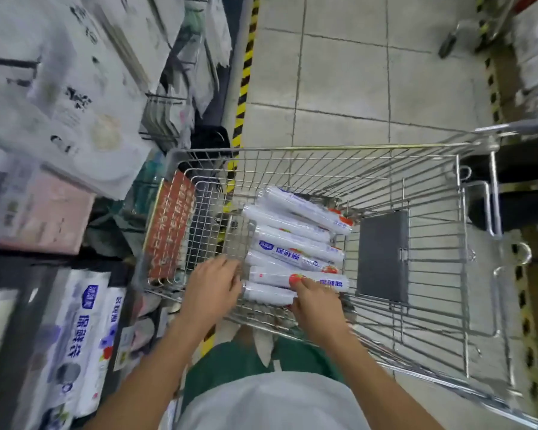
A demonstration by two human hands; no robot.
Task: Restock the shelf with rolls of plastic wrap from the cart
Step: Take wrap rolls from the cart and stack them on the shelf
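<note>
Hands first: the left hand (213, 285) hovers with fingers spread at the left ends of the rolls of plastic wrap (295, 243), holding nothing, while the right hand (316, 302) rests its fingertips on the nearest rolls, whether it has closed round 1 I cannot tell. About 6 rolls lie stacked in the cart (323, 181), long axes running left to right across both hands, the shelf (84, 342) lying to the left.
</note>
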